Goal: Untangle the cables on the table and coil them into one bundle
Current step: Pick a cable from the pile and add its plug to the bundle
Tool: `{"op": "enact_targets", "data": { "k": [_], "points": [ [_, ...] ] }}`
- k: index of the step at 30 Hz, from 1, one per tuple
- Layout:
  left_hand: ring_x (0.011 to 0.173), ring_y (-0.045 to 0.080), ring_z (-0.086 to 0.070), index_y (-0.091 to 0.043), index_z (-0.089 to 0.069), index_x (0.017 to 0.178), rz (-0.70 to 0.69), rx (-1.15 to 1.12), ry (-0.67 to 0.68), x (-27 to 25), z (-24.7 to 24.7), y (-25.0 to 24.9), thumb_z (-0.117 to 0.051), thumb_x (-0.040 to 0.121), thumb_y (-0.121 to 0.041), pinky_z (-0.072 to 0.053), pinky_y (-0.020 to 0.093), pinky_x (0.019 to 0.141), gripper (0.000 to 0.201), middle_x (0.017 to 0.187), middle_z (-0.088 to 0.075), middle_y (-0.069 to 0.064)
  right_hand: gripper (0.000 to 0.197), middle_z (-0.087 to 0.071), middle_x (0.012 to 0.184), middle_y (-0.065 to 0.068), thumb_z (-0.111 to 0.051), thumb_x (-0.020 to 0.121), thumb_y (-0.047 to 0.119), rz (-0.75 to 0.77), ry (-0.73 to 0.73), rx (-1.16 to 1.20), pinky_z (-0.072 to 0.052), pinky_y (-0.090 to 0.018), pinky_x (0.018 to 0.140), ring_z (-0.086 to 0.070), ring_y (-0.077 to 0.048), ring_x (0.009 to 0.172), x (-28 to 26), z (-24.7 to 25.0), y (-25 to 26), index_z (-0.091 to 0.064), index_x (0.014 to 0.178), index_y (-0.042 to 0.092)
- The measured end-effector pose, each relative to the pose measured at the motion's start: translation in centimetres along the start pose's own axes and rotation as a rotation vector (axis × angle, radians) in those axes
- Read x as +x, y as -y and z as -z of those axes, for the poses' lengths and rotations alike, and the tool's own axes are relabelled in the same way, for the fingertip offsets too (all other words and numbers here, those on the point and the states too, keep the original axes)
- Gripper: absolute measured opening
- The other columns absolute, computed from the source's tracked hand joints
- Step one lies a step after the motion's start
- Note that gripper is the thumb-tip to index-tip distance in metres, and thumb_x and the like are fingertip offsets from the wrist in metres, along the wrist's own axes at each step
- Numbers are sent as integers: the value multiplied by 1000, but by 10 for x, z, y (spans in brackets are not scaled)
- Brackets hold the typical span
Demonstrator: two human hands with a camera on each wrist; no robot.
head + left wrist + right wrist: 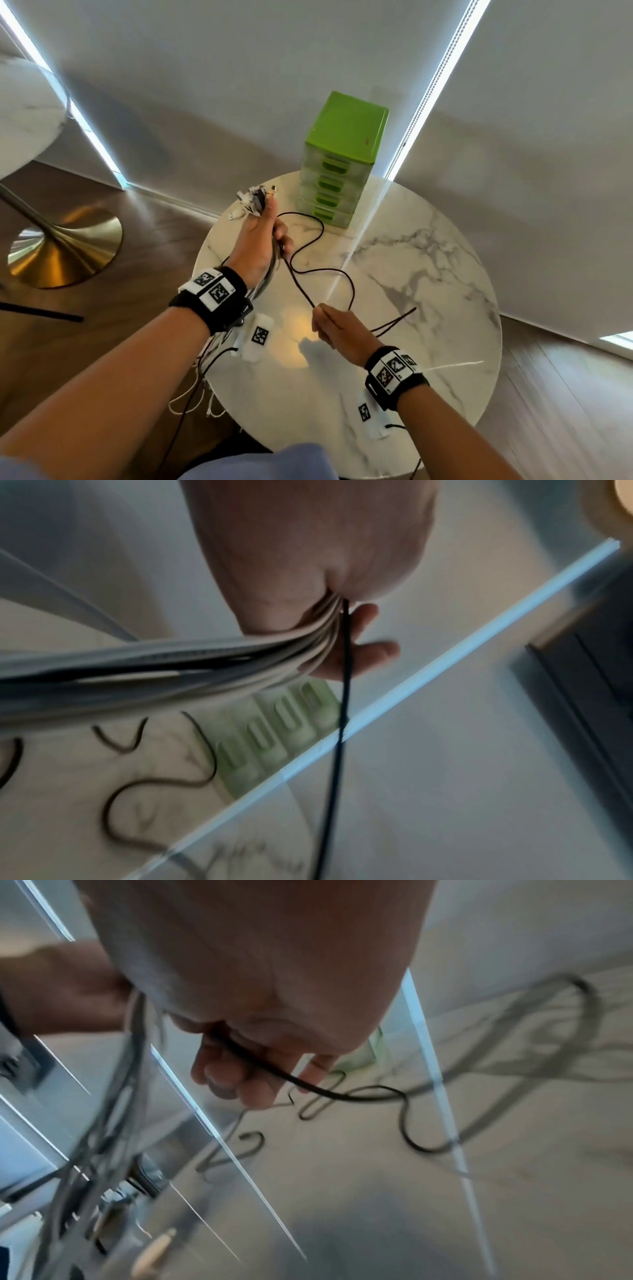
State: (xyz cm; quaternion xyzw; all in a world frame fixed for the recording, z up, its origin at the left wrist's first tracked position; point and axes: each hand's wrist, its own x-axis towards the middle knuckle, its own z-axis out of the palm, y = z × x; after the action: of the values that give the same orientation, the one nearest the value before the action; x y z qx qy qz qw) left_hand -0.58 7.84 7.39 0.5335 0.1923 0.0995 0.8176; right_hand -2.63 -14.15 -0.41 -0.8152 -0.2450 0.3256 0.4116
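Observation:
My left hand (pixel 263 236) is raised over the round marble table (pixel 428 274) and grips a bundle of white and grey cables (pixel 240 656). Their plug ends (pixel 255 198) stick up above the fist, and the loose lengths hang past my wrist off the table's left edge (pixel 202 377). A thin black cable (pixel 308 246) runs from that fist down to my right hand (pixel 329 325), which pinches it near the table's middle. The rest of the black cable (pixel 404 1112) curls loosely over the tabletop, with one end (pixel 394 323) lying to the right of my right hand.
A green plastic drawer unit (pixel 339 161) stands at the table's far edge, just beyond the black loop. A second table with a brass base (pixel 65 246) stands on the wooden floor to the left. Grey window blinds close the space behind.

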Motion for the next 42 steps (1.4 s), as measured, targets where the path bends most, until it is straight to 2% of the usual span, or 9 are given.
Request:
{"op": "enact_targets", "data": {
  "k": [5, 8, 15, 18, 23, 26, 32, 36, 42],
  "points": [
    [47, 6, -26, -26, -34, 75, -45, -40, -13, 3, 26, -39, -42, 105, -50, -20, 23, 45, 40, 59, -30, -8, 40, -54, 71, 7, -34, 105, 52, -273, 115, -231, -43, -33, 75, -51, -16, 69, -22, -5, -57, -49, 79, 26],
    [50, 9, -29, -24, -37, 78, -80, 106, 75, -5, 29, -41, -39, 107, -46, -26, 24, 48, 36, 61, -32, -5, 40, -54, 68, 4, -40, 105, 47, -366, -87, -125, -43, -33, 67, -49, -16, 60, -13, 6, -60, -50, 74, 24],
    [57, 13, -33, -16, -47, 95, -103, 333, 156, -21, 12, -11, -43, 105, -53, -31, 31, 55, 39, 67, -38, -4, 32, -52, 67, 10, -47, 105, 43, -66, -457, 138, -44, -33, 64, -48, -13, 65, 19, 24, 36, -58, 86, 19],
    [56, 14, -34, -18, -52, 100, -23, 340, 158, -28, 3, -4, -44, 99, -64, -30, 33, 57, 47, 66, -38, -1, 27, -55, 67, 17, -47, 106, 39, 90, -419, 135, -44, -25, 65, -48, -3, 62, 22, 13, 71, -59, 89, 23],
    [60, 17, -50, -16, -56, 75, 25, 598, 59, -37, -5, -3, -40, 99, -68, -44, 32, 65, 59, 64, -52, 4, 23, -66, 84, 17, -43, 108, 31, 279, -400, 69, -43, -12, 69, -59, -1, 75, 19, 4, 102, -61, 99, 19],
    [55, 12, -49, -8, -56, 77, -61, 524, 61, -40, -2, -6, -41, 104, -58, -46, 26, 60, 59, 63, -51, 6, 30, -65, 84, 3, -37, 109, 39, 206, -293, 91, -49, -24, 68, -56, -9, 70, 15, 4, 101, -61, 101, 22],
    [70, 27, -72, -13, -52, 92, -174, 92, -85, -20, 11, -19, -40, 110, -34, -63, 38, 71, 30, 70, -57, 2, 45, -50, 68, 8, -36, 108, 46, 81, -71, 111, -44, -27, 67, -47, -8, 64, -6, -9, 57, -59, 78, 21],
    [44, 10, -45, -21, -46, 89, -194, 6, -136, -14, 24, -36, -42, 109, -38, -38, 23, 42, 27, 68, -48, -7, 48, -52, 71, 8, -35, 103, 58, -16, 25, 92, -40, -29, 73, -46, -10, 69, -7, -14, 18, -55, 74, 24],
    [47, 8, -27, -24, -40, 81, -197, 115, 84, -13, 46, -63, -42, 109, -36, -18, 27, 48, 31, 64, -32, -5, 50, -54, 73, -1, -35, 102, 59, -285, 141, -158, -41, -35, 76, -46, -17, 67, -3, 3, -17, -52, 74, 21]
  ]
}}
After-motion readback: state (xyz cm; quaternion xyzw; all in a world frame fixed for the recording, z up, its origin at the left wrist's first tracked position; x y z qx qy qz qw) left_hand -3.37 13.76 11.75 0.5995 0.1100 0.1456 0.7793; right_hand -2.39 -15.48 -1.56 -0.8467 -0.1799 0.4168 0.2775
